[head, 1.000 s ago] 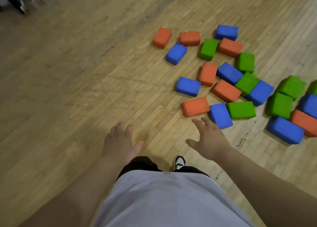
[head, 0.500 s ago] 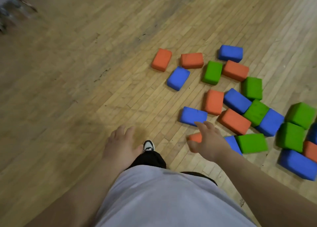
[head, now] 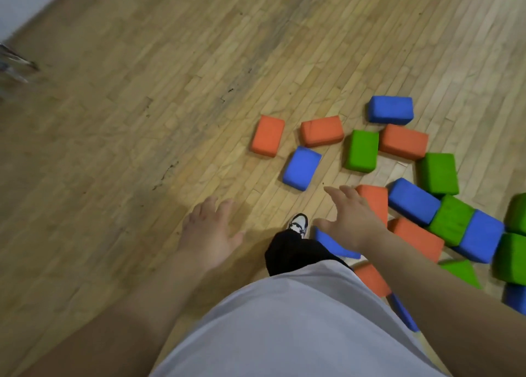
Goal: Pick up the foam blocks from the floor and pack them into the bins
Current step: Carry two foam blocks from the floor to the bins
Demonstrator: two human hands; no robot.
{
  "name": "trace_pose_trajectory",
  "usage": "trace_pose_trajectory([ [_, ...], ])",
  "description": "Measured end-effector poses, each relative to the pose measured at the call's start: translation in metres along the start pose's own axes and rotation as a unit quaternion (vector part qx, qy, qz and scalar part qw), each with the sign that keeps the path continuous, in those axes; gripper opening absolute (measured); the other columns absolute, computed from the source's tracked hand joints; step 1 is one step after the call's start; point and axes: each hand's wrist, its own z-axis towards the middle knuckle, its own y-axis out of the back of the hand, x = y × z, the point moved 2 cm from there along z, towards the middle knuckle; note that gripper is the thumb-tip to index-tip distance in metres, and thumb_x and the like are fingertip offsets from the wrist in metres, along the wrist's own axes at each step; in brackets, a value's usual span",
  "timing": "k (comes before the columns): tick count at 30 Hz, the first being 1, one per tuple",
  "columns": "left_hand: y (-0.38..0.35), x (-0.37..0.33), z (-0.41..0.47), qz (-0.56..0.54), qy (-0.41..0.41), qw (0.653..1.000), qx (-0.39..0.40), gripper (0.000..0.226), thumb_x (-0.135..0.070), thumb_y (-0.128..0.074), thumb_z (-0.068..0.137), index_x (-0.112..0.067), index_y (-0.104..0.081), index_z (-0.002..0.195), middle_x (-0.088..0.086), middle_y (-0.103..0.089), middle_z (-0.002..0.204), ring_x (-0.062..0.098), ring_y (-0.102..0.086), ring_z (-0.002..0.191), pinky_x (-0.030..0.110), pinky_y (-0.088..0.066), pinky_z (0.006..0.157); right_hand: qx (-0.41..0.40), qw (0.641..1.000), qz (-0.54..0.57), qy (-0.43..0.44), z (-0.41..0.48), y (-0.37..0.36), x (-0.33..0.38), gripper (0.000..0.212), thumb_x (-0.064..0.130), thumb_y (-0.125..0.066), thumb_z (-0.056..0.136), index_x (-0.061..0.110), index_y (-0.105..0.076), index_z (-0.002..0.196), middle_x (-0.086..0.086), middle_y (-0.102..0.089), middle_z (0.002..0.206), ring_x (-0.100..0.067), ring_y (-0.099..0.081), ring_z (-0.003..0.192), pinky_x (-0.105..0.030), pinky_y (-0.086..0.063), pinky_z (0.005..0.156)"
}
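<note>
Stepped in: blocks [head: 361,150] now close by my shoe [head: 299,224], both hands empty.
My right hand [head: 350,222], fingers spread, is nearer, over the orange block [head: 375,203] whose long axis runs away from me; left hand [head: 207,231], spread, is over bare floor [head: 142,148]. No bins in view.

Floor: you stand on a pale wood-strip floor [head: 148,126], scuffed with dark marks.
Far side: an orange rectangular foam block [head: 267,136], with a second orange foam block [head: 322,131] just beside it and a far blue foam block [head: 390,109] apart to the right.
Middle: a near blue foam block [head: 301,168] lies flat, and a green foam block [head: 362,150] sits just beside a third orange foam block [head: 403,141].
Right: a tight run of blue and green foam blocks [head: 412,200], all touching.
Your foot: a black-and-white shoe [head: 299,223].
</note>
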Motion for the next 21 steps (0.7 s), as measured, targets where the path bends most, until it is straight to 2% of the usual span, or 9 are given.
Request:
trace_pose_trajectory([
  [4, 0.032, -0.021, 0.068, -0.021, 0.024, 0.999, 0.003, 0.080, -0.063, -0.055, 0.092, -0.034, -0.019, 0.157, 0.006, -0.017, 0.166, 0.030, -0.018, 0.151, 0.050, -0.024, 0.119, 0.023, 1.000, -0.012, 0.006, 0.070, 0.049, 0.011, 0.086, 0.054, -0.067, 0.086, 0.029, -0.027, 0.158, -0.012, -0.023, 0.164, -0.036, -0.024, 0.148, -0.045, -0.027, 0.119],
  [10, 0.088, -0.057, 0.163, -0.051, 0.018, 0.998, -0.008, 0.082, -0.060, -0.057, 0.089, -0.031, -0.023, 0.158, 0.006, -0.020, 0.163, 0.030, -0.025, 0.148, 0.051, -0.029, 0.117, 0.056, 0.996, -0.056, 0.029, 0.145, 0.111, 0.036, 0.088, 0.058, -0.065, 0.085, 0.029, -0.025, 0.158, -0.011, -0.021, 0.164, -0.037, -0.027, 0.146, -0.046, -0.029, 0.118],
  [15, 0.120, -0.079, 0.243, -0.018, -0.015, 1.000, 0.018, 0.081, -0.060, -0.059, 0.090, -0.030, -0.025, 0.158, 0.006, -0.021, 0.163, 0.031, -0.028, 0.147, 0.050, -0.031, 0.117, 0.039, 0.998, -0.041, -0.001, 0.204, 0.156, 0.037, 0.087, 0.055, -0.066, 0.086, 0.030, -0.023, 0.159, -0.010, -0.022, 0.164, -0.036, -0.025, 0.148, -0.046, -0.029, 0.117],
  [21, 0.160, -0.095, 0.348, -0.030, -0.057, 0.997, 0.041, 0.081, -0.057, -0.063, 0.089, -0.031, -0.027, 0.157, 0.003, -0.023, 0.161, 0.027, -0.031, 0.146, 0.048, -0.033, 0.116, 0.055, 0.995, -0.079, -0.022, 0.278, 0.195, 0.042, 0.088, 0.056, -0.068, 0.082, 0.036, -0.024, 0.156, -0.008, -0.027, 0.159, -0.037, -0.032, 0.142, -0.049, -0.038, 0.112],
])
